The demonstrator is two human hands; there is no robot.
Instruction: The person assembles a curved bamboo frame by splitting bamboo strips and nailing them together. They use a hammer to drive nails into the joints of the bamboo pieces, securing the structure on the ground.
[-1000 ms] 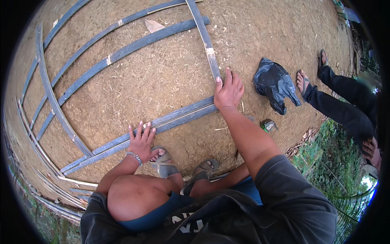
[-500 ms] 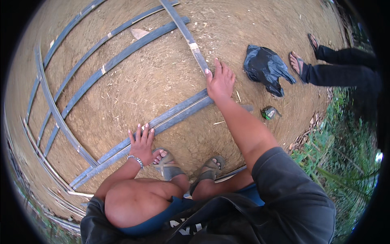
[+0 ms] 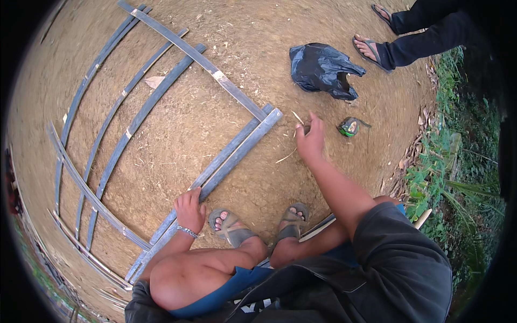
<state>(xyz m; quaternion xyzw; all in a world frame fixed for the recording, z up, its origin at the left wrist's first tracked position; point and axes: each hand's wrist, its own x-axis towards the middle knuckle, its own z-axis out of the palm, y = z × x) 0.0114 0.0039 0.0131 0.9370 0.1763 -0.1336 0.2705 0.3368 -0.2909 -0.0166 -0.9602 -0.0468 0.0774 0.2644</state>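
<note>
I see left hand (image 3: 189,212) resting on slats (image 3: 242,153), fingers bunched; right hand (image 3: 311,141) forward, low near tape measure (image 3: 349,127), fingers bent. Can't tell either grip.

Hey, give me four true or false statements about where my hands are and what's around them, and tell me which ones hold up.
1. Your left hand touches the pair of long, flat, dark-grey strips. True.
2. The silver chain bracelet is worn on your right arm. False: it is worn on your left.
3. The small, rounded, green-and-black case lies to the right of your right hand. True.
4. Your right hand is gripping the crumpled black plastic bag. False: the bag lies on the brown dirt ground, apart from that hand.
</note>
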